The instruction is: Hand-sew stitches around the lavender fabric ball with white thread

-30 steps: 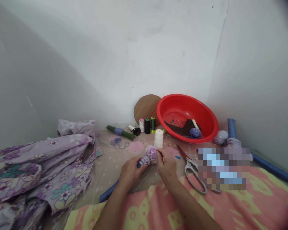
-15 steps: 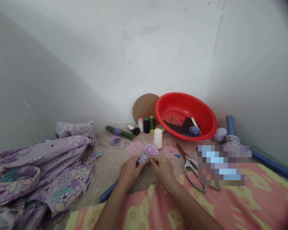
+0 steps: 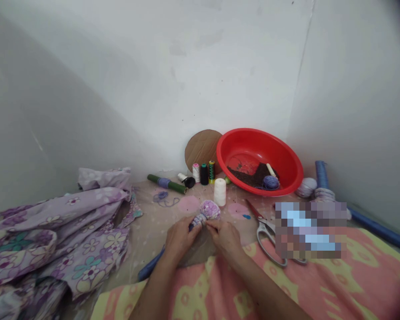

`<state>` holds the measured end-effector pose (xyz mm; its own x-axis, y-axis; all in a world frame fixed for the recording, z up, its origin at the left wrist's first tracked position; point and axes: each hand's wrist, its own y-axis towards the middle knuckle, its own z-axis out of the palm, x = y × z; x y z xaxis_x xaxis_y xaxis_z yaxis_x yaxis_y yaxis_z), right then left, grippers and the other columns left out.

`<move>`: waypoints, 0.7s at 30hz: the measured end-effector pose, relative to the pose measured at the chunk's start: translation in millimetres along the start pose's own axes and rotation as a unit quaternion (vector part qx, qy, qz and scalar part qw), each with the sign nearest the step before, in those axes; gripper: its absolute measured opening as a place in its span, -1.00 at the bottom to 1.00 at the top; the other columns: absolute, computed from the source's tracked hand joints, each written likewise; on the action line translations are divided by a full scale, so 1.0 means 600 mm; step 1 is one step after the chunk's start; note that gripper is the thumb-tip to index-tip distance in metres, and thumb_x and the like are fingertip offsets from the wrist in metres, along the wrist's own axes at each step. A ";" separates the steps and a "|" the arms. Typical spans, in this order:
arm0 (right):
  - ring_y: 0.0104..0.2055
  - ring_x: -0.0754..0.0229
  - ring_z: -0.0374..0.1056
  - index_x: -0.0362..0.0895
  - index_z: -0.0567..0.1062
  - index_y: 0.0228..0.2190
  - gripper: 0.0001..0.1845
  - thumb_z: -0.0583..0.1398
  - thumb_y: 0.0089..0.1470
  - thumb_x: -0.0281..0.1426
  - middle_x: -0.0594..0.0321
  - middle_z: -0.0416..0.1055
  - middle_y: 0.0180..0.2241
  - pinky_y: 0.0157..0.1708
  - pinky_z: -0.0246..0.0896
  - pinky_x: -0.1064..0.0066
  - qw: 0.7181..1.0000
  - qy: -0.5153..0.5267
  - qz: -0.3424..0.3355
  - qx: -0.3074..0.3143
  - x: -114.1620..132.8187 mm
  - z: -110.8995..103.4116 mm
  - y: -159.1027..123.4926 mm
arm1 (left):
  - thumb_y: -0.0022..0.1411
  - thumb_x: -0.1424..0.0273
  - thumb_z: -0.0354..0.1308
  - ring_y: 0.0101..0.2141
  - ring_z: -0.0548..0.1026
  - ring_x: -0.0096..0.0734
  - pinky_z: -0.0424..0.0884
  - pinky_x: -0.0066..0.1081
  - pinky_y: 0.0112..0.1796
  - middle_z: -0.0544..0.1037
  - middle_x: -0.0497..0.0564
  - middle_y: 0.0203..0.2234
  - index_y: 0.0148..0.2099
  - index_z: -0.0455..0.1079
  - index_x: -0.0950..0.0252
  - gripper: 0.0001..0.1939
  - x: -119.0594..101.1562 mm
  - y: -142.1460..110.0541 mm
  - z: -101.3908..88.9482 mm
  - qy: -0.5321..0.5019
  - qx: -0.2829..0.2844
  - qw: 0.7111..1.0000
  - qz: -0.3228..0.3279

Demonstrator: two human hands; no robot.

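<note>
A round bundle of purple floral fabric [image 3: 210,210] is cinched at its neck with dark blue thread. My left hand [image 3: 181,238] grips the bundle's tail below that neck. My right hand [image 3: 225,240] pinches at the neck from the other side, its fingertips touching my left hand. The hands hide most of the tail. A white thread cone [image 3: 220,192] stands just beyond the bundle, apart from both hands. Steel scissors with red blades [image 3: 266,236] lie to the right of my right hand.
A red plastic basin [image 3: 253,132] holds dark scraps and a purple yarn ball. Thread spools [image 3: 204,174] stand beside it. Floral cloth [image 3: 53,240] is heaped at left, a blue roll [image 3: 150,266] lies under my hands, and walls close off the back.
My right hand has moved down from the top of the bundle to its neck. The bundle sits slightly lower, and my hands are closer together.
</note>
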<state>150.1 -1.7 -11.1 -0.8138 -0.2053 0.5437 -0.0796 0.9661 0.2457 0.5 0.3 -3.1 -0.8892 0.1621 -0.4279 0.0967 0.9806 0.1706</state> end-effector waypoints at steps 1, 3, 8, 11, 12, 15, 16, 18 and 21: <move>-0.29 0.21 0.36 0.13 0.46 -0.30 -0.72 0.02 -0.01 -0.34 0.33 0.47 -0.34 -0.39 0.13 0.48 1.000 -0.003 -0.001 0.000 0.000 -0.001 0.000 | 0.10 0.16 -0.11 -0.17 0.36 -0.37 0.18 -0.51 -0.19 0.43 -0.03 -0.15 -0.04 0.29 0.15 -0.60 0.001 0.000 0.000 0.000 -0.001 1.000 0.001; -0.29 0.21 0.36 0.13 0.46 -0.29 -0.72 0.01 -0.01 -0.34 0.33 0.47 -0.33 -0.39 0.14 0.47 1.000 -0.009 -0.003 0.005 0.001 -0.003 -0.001 | 0.10 0.16 -0.11 -0.17 0.36 -0.37 0.18 -0.51 -0.19 0.43 -0.03 -0.15 -0.04 0.29 0.14 -0.60 0.001 0.001 0.001 -0.001 -0.002 1.000 0.002; -0.26 0.22 0.35 0.15 0.44 -0.25 -0.69 0.01 -0.02 -0.35 0.34 0.46 -0.31 -0.36 0.14 0.48 0.999 -0.018 -0.003 0.029 0.005 -0.010 -0.002 | 0.09 0.18 -0.09 -0.17 0.36 -0.38 0.18 -0.52 -0.20 0.43 -0.04 -0.15 -0.04 0.29 0.13 -0.60 -0.001 0.002 -0.003 -0.006 0.008 1.000 -0.008; -0.26 0.22 0.35 0.15 0.43 -0.23 -0.69 0.01 -0.02 -0.35 0.34 0.46 -0.29 -0.35 0.14 0.48 0.999 -0.027 0.008 0.042 0.006 -0.013 -0.001 | 0.09 0.18 -0.09 -0.18 0.37 -0.36 0.19 -0.52 -0.22 0.44 -0.03 -0.15 -0.03 0.28 0.13 -0.60 -0.004 0.002 -0.006 -0.006 0.013 1.000 -0.015; -0.25 0.22 0.35 0.15 0.42 -0.23 -0.68 0.01 -0.02 -0.35 0.34 0.46 -0.29 -0.35 0.14 0.48 0.999 -0.028 0.010 0.044 0.006 -0.014 -0.001 | 0.09 0.17 -0.10 -0.18 0.37 -0.36 0.19 -0.51 -0.23 0.44 -0.03 -0.15 -0.03 0.28 0.13 -0.60 -0.004 0.002 -0.006 -0.004 0.012 1.000 -0.012; -0.26 0.22 0.35 0.16 0.42 -0.22 -0.68 0.00 -0.01 -0.35 0.34 0.46 -0.29 -0.35 0.14 0.48 0.999 -0.030 0.008 0.045 0.006 -0.015 -0.001 | 0.09 0.17 -0.11 -0.19 0.38 -0.36 0.20 -0.52 -0.24 0.45 -0.03 -0.16 -0.04 0.29 0.13 -0.60 -0.001 0.002 -0.005 -0.002 0.006 1.000 -0.002; -0.26 0.21 0.35 0.16 0.42 -0.23 -0.68 0.00 -0.01 -0.34 0.33 0.46 -0.29 -0.35 0.14 0.47 0.999 -0.031 0.007 0.044 0.006 -0.016 -0.001 | 0.09 0.17 -0.11 -0.20 0.38 -0.36 0.20 -0.52 -0.24 0.45 -0.03 -0.16 -0.04 0.29 0.13 -0.60 0.000 0.002 -0.004 -0.002 0.005 1.000 0.000; -0.27 0.20 0.35 0.17 0.43 -0.24 -0.69 0.01 -0.01 -0.34 0.32 0.46 -0.31 -0.35 0.14 0.46 0.999 -0.034 0.005 0.040 0.006 -0.016 -0.002 | 0.09 0.17 -0.10 -0.20 0.38 -0.37 0.19 -0.52 -0.24 0.45 -0.02 -0.17 -0.05 0.29 0.13 -0.60 0.002 0.002 -0.002 -0.003 0.004 1.000 0.002; -0.29 0.19 0.35 0.17 0.43 -0.25 -0.69 0.00 0.00 -0.35 0.32 0.47 -0.33 -0.37 0.14 0.45 0.999 -0.037 -0.002 0.030 0.007 -0.014 -0.003 | 0.09 0.17 -0.10 -0.21 0.38 -0.37 0.20 -0.52 -0.26 0.45 -0.02 -0.18 -0.06 0.30 0.13 -0.61 0.001 0.003 -0.002 -0.007 0.003 1.000 0.002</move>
<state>151.6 -5.8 -2.4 -0.8533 -0.1985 0.4822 -0.1152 0.9736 0.1970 -0.6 1.9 -2.3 -0.8826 0.1668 -0.4396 0.1019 0.9806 0.1676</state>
